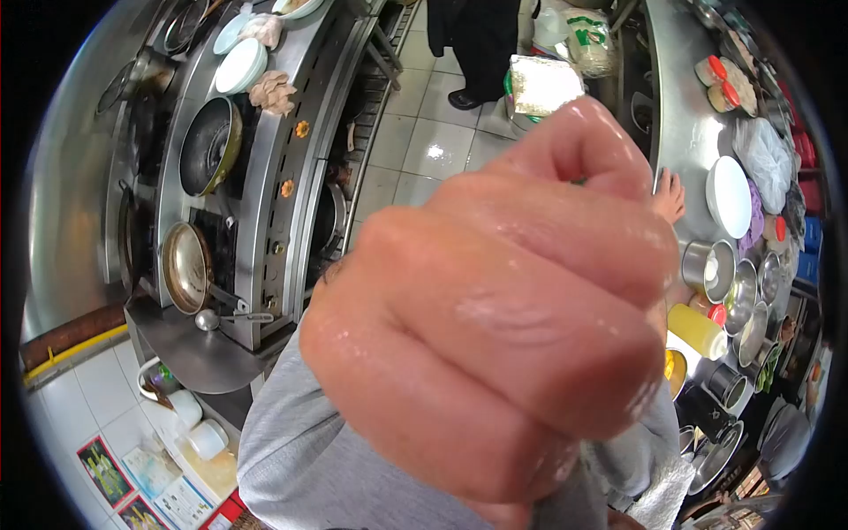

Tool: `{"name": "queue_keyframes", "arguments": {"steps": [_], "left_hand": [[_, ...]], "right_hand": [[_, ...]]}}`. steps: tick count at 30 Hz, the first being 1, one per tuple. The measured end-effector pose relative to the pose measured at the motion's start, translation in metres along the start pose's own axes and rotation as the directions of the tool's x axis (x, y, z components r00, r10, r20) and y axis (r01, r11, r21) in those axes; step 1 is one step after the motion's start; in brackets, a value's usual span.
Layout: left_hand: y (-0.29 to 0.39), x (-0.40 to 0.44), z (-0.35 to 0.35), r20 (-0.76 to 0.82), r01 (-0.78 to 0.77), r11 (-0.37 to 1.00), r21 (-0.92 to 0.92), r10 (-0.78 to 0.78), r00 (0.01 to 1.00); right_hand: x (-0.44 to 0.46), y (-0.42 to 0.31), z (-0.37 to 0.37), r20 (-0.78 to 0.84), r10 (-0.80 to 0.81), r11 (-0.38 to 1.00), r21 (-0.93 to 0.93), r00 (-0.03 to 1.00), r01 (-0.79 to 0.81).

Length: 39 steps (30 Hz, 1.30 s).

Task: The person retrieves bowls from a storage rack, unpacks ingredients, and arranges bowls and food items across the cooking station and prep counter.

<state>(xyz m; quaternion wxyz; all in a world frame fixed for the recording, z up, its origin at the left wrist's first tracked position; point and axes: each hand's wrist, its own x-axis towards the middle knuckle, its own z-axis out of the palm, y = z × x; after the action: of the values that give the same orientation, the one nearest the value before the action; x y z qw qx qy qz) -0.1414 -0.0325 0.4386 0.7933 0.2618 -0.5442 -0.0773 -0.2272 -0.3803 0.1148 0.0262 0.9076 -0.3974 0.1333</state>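
Note:
Very close to the camera, my left hand is closed in a fist, its skin wet and shiny. A tiny green spot shows within the curl of its fingers; whether it holds anything there I cannot make out. Behind it, my right hand lies with fingers apart on the edge of the steel counter. A white bowl is on the counter close to the right hand. Part of the right forearm is hidden by the fist.
On the left stove are a dark frying pan, a worn pan, a ladle and white plates. A yellow bottle and a steel pot stand at right. Ahead, a person in dark trousers stands by a white-topped container.

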Motion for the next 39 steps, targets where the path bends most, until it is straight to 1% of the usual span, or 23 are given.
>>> {"name": "queue_keyframes", "arguments": {"steps": [2, 3, 4, 6, 8, 10, 12, 17, 19, 21, 22, 23, 25, 27, 28, 30, 32, 33, 34, 36, 37, 38, 39], "left_hand": [[0.001, -0.003, -0.003, -0.012, -0.007, 0.999, 0.035, 0.008, 1.0], [-0.002, -0.003, -0.002, 0.012, 0.002, 1.0, 0.021, -0.002, 1.0], [-0.006, -0.002, 0.0, 0.057, 0.02, 1.0, -0.002, -0.02, 0.998], [-0.012, -0.002, 0.007, 0.164, 0.068, 0.997, -0.048, -0.059, 0.985], [-0.015, 0.0, 0.013, 0.227, 0.09, 0.991, -0.1, -0.065, 0.972], [-0.013, -0.001, 0.015, 0.21, 0.079, 0.989, -0.127, -0.051, 0.976], [-0.01, -0.003, 0.011, 0.153, 0.045, 0.992, -0.118, -0.027, 0.988], [-0.008, -0.003, 0.001, -0.058, -0.04, 0.999, 0.014, 0.041, 0.997], [-0.01, -0.003, -0.001, -0.071, -0.04, 0.999, 0.035, 0.042, 0.997], [-0.016, -0.001, 0.003, -0.033, -0.029, 1.0, 0.002, 0.029, 0.999], [-0.019, 0.0, 0.008, 0.003, -0.018, 1.0, -0.014, 0.018, 1.0], [-0.02, 0.0, 0.012, 0.041, 0.008, 0.999, -0.038, -0.007, 0.999], [-0.021, 0.001, 0.017, 0.084, 0.028, 0.997, -0.074, -0.022, 0.996], [-0.018, -0.002, 0.013, 0.037, 0.004, 0.998, -0.067, -0.001, 0.999], [-0.018, -0.003, 0.007, -0.015, -0.019, 0.999, -0.049, 0.019, 1.0], [-0.017, -0.004, 0.0, -0.113, -0.044, 0.999, 0.004, 0.045, 0.993], [-0.016, -0.006, -0.003, -0.14, -0.033, 0.998, 0.044, 0.039, 0.989], [-0.017, -0.004, -0.005, -0.128, -0.031, 0.998, 0.047, 0.037, 0.991], [-0.02, -0.004, -0.003, -0.108, -0.025, 0.999, 0.033, 0.029, 0.994], [-0.028, 0.0, 0.007, -0.009, 0.007, 1.0, -0.022, -0.007, 1.0], [-0.031, 0.0, 0.013, 0.042, 0.028, 0.998, -0.048, -0.026, 0.999], [-0.031, 0.001, 0.016, 0.072, 0.038, 0.997, -0.065, -0.033, 0.997], [-0.031, 0.002, 0.019, 0.088, 0.038, 0.996, -0.08, -0.031, 0.996]], "right_hand": [[0.004, 0.006, 0.011, -0.003, -0.019, 1.0, -0.002, 1.0, 0.019], [0.003, 0.008, 0.012, -0.003, -0.02, 1.0, -0.022, 1.0, 0.02], [0.002, 0.009, 0.015, -0.063, -0.019, 1.0, 0.007, 0.998, 0.02], [0.003, 0.008, 0.009, -0.018, -0.021, 1.0, -0.006, 1.0, 0.021], [0.002, 0.004, 0.005, 0.029, -0.011, 0.999, -0.038, 1.0, 0.012], [0.001, 0.002, 0.004, 0.012, -0.015, 0.999, -0.034, 1.0, 0.015], [0.002, 0.005, 0.004, 0.006, -0.035, 0.999, -0.014, 0.999, 0.035], [0.001, 0.005, 0.004, -0.013, -0.014, 1.0, -0.009, 1.0, 0.014], [0.003, 0.002, 0.011, -0.026, -0.016, 1.0, -0.005, 1.0, 0.016], [0.002, 0.005, 0.008, -0.063, -0.036, 0.999, 0.006, 0.997, 0.037], [0.005, 0.005, -0.004, 0.076, -0.027, 0.999, 0.048, 0.997, 0.023], [0.005, 0.003, -0.004, 0.086, -0.039, 0.998, 0.049, 0.996, 0.035], [0.003, -0.002, -0.001, 0.023, 0.0, 1.0, -0.031, 1.0, 0.0], [0.003, -0.004, -0.003, 0.03, 0.02, 0.999, -0.048, 0.999, -0.019], [0.004, -0.006, -0.009, 0.148, 0.096, 0.995, -0.039, 0.984, -0.091], [0.003, 0.003, 0.006, -0.097, -0.066, 0.998, -0.003, 0.993, 0.066], [0.001, 0.005, 0.007, -0.049, -0.054, 0.998, -0.021, 0.997, 0.053], [0.003, 0.006, 0.008, -0.017, -0.034, 0.999, -0.042, 0.999, 0.033], [0.004, 0.004, 0.01, -0.047, -0.02, 1.0, -0.002, 0.999, 0.02], [0.005, 0.011, 0.007, -0.04, -0.016, 1.0, -0.015, 0.999, 0.015], [0.004, 0.006, 0.008, -0.023, -0.033, 0.999, -0.011, 0.999, 0.033], [0.008, 0.029, 0.042, -0.095, -0.178, 0.983, -0.064, 0.979, 0.173], [0.009, 0.021, 0.039, -0.095, -0.182, 0.982, -0.057, 0.979, 0.177]]}}
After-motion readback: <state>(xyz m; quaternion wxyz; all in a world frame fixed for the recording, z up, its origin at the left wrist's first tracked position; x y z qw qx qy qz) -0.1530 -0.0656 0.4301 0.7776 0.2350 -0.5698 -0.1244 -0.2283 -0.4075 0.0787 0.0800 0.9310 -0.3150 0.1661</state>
